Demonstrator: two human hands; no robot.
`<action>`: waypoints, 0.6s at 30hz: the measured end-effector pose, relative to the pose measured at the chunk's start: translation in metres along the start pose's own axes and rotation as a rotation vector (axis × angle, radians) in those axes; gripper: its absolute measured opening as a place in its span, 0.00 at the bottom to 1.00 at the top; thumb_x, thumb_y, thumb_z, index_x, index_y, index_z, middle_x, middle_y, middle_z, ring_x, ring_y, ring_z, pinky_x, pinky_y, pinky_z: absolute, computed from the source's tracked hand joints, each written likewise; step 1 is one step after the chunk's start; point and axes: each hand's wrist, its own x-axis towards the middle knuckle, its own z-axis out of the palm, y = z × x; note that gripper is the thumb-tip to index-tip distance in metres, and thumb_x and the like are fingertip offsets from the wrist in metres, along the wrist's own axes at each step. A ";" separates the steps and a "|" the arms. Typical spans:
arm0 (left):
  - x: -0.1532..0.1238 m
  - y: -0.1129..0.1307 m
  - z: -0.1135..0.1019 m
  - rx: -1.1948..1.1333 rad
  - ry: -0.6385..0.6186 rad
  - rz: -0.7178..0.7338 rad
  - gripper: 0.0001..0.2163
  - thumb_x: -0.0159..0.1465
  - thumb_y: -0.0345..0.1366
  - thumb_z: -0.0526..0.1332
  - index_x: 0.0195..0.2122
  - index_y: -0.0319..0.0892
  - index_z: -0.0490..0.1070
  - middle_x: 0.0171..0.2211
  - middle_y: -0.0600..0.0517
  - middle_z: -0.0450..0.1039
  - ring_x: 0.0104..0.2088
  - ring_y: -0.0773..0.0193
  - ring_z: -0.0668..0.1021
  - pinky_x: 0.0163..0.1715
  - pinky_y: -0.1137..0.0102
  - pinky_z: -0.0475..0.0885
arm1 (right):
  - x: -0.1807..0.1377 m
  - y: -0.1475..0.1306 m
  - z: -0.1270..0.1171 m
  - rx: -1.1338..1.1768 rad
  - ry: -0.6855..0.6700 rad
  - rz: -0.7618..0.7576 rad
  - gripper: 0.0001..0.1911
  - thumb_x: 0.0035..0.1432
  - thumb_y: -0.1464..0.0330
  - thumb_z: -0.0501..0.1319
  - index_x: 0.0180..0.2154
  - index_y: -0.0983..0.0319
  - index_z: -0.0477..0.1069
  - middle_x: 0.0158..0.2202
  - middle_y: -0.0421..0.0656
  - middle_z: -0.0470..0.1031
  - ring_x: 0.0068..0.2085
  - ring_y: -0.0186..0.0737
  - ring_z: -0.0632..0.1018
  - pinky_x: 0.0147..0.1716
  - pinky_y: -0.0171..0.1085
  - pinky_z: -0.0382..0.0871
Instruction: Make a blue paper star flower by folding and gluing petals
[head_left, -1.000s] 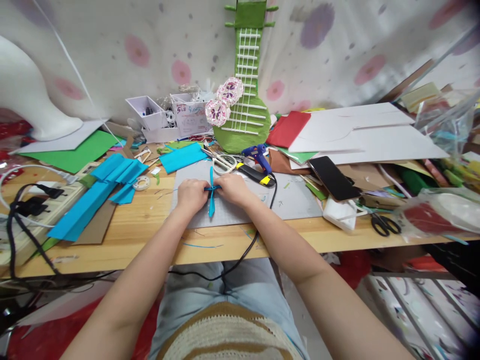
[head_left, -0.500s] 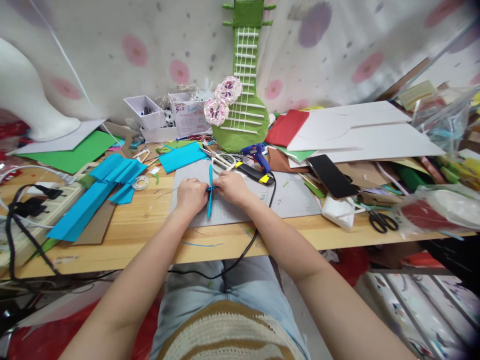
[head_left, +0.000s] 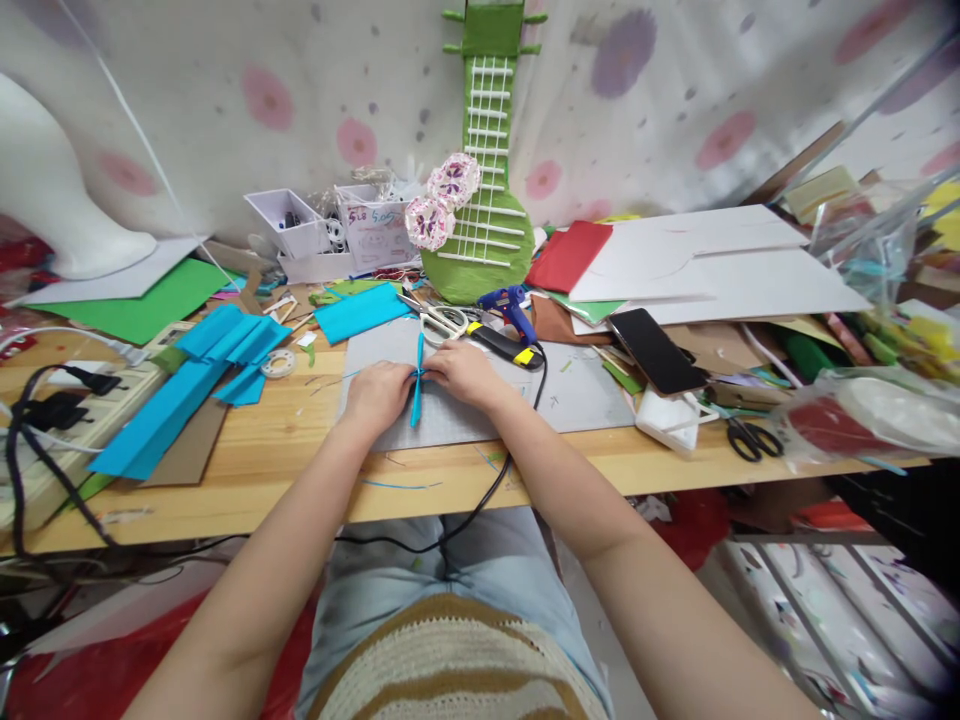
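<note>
Over the grey cutting mat (head_left: 577, 400), my left hand (head_left: 381, 388) and my right hand (head_left: 461, 372) meet at a narrow blue strip piece (head_left: 416, 400), which runs lengthwise between them. Both hands are closed, pinching the piece from either side near its middle; it looks crossed or tied there, though fingers hide the detail. Just beyond my right hand lie white-handled scissors (head_left: 444, 323), a black and yellow utility knife (head_left: 502, 345) and a blue glue gun (head_left: 511, 308). A flat blue paper piece (head_left: 360, 313) rests behind my left hand.
A green lute-shaped craft (head_left: 480, 230) with white strings stands at the back. Pleated blue paper (head_left: 172, 400) and a power strip (head_left: 82, 440) lie left. At right are a phone (head_left: 656, 350), black scissors (head_left: 752, 440) and white boards (head_left: 720, 270). A black cable (head_left: 495, 490) hangs over the table edge.
Both hands stay on the blue strip piece, with only slight finger movement. The camera view has shifted a little, and the strip's near end sits slightly more to the left.
</note>
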 end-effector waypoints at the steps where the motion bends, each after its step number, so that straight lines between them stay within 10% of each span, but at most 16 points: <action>1: 0.000 0.000 0.000 0.008 -0.007 -0.001 0.16 0.65 0.39 0.47 0.41 0.44 0.74 0.38 0.46 0.76 0.40 0.58 0.76 0.38 0.67 0.66 | 0.000 0.000 0.001 -0.005 0.001 -0.013 0.13 0.60 0.64 0.54 0.37 0.62 0.76 0.34 0.47 0.75 0.38 0.38 0.70 0.36 0.34 0.56; 18: 0.001 -0.007 -0.004 -0.118 -0.011 -0.075 0.15 0.64 0.40 0.49 0.45 0.46 0.72 0.41 0.48 0.75 0.43 0.58 0.74 0.37 0.69 0.66 | 0.003 -0.003 -0.001 -0.003 -0.010 0.001 0.11 0.60 0.65 0.56 0.39 0.62 0.74 0.38 0.45 0.76 0.41 0.39 0.70 0.38 0.35 0.56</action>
